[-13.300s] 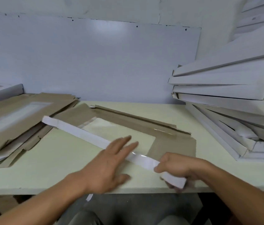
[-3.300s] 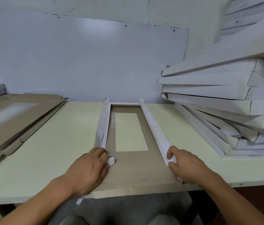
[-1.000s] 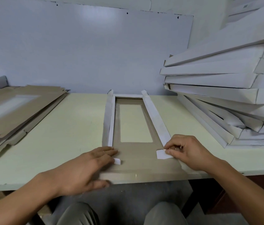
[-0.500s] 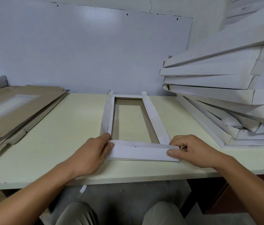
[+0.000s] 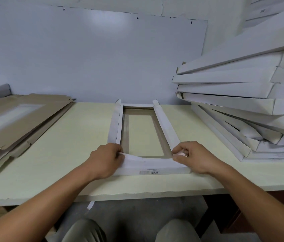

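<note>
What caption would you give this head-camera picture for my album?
Left hand and right hand pinch the near corners of a white windowed box on the table.

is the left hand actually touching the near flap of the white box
Touching. The head view shows the left hand gripping the left end of the near flap, with its fingers curled over the flap's raised edge and no gap between them.
</note>
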{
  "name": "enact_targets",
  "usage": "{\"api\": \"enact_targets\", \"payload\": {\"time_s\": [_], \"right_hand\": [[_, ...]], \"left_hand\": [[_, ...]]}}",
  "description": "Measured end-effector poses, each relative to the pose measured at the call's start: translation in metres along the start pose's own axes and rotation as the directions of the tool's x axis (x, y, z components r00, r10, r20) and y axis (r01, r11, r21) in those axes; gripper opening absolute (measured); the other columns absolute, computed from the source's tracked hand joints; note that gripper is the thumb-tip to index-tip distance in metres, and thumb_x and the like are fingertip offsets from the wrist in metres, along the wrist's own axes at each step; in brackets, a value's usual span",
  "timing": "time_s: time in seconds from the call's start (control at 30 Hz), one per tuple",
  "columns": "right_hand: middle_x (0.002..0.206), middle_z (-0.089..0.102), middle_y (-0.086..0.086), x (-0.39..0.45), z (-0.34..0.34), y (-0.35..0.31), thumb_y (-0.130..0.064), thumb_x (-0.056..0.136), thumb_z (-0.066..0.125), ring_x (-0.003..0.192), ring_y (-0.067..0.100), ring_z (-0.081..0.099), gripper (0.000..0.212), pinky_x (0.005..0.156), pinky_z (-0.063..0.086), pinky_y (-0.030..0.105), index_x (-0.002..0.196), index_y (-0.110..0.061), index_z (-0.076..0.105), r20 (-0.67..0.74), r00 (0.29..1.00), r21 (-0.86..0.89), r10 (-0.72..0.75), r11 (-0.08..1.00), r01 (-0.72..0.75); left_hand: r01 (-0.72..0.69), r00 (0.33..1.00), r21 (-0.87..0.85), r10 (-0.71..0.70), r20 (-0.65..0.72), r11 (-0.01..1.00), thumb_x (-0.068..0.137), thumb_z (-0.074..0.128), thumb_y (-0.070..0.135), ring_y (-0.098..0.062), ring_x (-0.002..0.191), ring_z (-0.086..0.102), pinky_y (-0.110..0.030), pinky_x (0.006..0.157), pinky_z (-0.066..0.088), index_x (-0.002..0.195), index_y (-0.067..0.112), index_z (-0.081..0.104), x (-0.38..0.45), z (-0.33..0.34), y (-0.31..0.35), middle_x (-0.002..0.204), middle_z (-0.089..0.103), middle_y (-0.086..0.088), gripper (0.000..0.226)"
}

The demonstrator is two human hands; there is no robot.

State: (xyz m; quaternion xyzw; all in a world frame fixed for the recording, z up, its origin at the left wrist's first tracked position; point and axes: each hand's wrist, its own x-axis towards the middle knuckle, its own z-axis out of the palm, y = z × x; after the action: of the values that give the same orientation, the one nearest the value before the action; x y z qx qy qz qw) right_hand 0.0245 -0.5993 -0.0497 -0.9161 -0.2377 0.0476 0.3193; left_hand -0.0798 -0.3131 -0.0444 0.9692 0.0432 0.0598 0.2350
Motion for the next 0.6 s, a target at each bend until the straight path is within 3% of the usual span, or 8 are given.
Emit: {"api": "enact_targets", "payload": {"time_s": [0.07,0.13,0.17,0.27,0.37,0.47,0.53,0.6], "right_hand": [[0.083,0.055,-0.018,-0.002,0.008,-0.001,-0.037,0.091,0.067,0.073,0.001,0.052,0.01,0.061,0.037,0.019,0.096,-0.04,0.06,-0.056,0.998,-0.149,-0.012,0.989,0.004],[0.094,0.052,-0.017,-0.006,0.011,-0.002,-0.047,0.094,0.059,0.084,0.005,0.052,0.008,0.064,0.037,0.021,0.091,-0.04,0.057,-0.137,0.984,-0.303,-0.113,0.951,0.067],[0.096,0.05,-0.017,-0.009,0.012,-0.002,-0.054,0.094,0.054,0.089,0.005,0.048,0.018,0.065,0.037,0.022,0.087,-0.039,0.059,-0.146,0.974,-0.354,-0.175,0.928,0.114],[0.095,0.053,-0.021,-0.016,0.007,0.001,-0.074,0.087,0.043,0.099,0.003,0.039,0.042,0.079,0.038,0.024,0.089,-0.038,0.064,0.034,0.962,-0.397,-0.271,0.88,0.262],[0.098,0.057,-0.021,-0.021,0.007,0.004,-0.061,0.094,0.048,0.104,0.004,0.035,0.031,0.089,0.034,0.028,0.105,-0.037,0.064,0.169,0.953,-0.435,-0.252,0.848,0.302],[0.099,0.055,-0.014,-0.022,0.012,0.002,-0.047,0.101,0.045,0.104,0.007,0.032,0.022,0.092,0.03,0.03,0.103,-0.033,0.061,0.184,0.952,-0.421,-0.244,0.856,0.3],[0.098,0.047,-0.013,-0.022,0.014,-0.002,-0.046,0.101,0.043,0.103,0.012,0.032,0.018,0.094,0.031,0.033,0.095,-0.034,0.055,0.218,0.95,-0.418,-0.225,0.858,0.299],[0.096,0.041,-0.015,-0.023,0.018,-0.01,-0.048,0.1,0.043,0.101,0.014,0.031,0.018,0.09,0.031,0.036,0.089,-0.035,0.05,0.244,0.947,-0.407,-0.209,0.864,0.296]], "left_hand": [[0.011,1.0,0.089,-0.012,0.013,0.996,0.095,0.044,0.02,-0.021,0.078,0.052,-0.034,0.074,0.037,0.079,0.027,0.049,0.003,0.005,0.003,0.082,0.059,0.009,0.018],[0.027,1.0,0.154,-0.027,-0.003,0.988,0.094,0.041,0.019,-0.021,0.085,0.054,-0.036,0.08,0.035,0.097,0.029,0.049,0.005,0.009,0.005,0.095,0.063,0.008,0.014],[0.034,0.999,0.18,-0.033,-0.006,0.983,0.093,0.039,0.018,-0.022,0.085,0.054,-0.037,0.08,0.034,0.104,0.029,0.047,0.007,0.011,0.005,0.095,0.063,0.006,0.018],[0.056,0.998,0.22,-0.059,0.006,0.974,0.09,0.039,0.014,-0.024,0.084,0.056,-0.039,0.081,0.034,0.104,0.027,0.044,0.011,0.013,0.007,0.092,0.06,0.004,0.02],[0.033,0.999,0.293,-0.03,-0.016,0.955,0.086,0.04,0.01,-0.022,0.093,0.052,-0.042,0.087,0.035,0.096,0.024,0.051,0.01,0.012,0.012,0.098,0.054,0.004,0.02],[-0.179,0.978,0.367,0.207,-0.038,0.913,0.088,0.04,0.01,-0.02,0.097,0.05,-0.039,0.088,0.037,0.097,0.025,0.052,0.002,0.016,0.016,0.099,0.055,0.006,0.021],[-0.376,0.926,0.226,0.375,0.049,0.899,0.09,0.04,0.013,-0.021,0.095,0.054,-0.038,0.084,0.043,0.1,0.022,0.053,-0.007,0.019,0.021,0.097,0.059,0.003,0.018],[-0.477,0.878,0.124,0.464,0.121,0.87,0.092,0.039,0.022,-0.021,0.094,0.053,-0.039,0.082,0.045,0.105,0.021,0.052,-0.014,0.025,0.028,0.099,0.059,0.001,0.018]]}}
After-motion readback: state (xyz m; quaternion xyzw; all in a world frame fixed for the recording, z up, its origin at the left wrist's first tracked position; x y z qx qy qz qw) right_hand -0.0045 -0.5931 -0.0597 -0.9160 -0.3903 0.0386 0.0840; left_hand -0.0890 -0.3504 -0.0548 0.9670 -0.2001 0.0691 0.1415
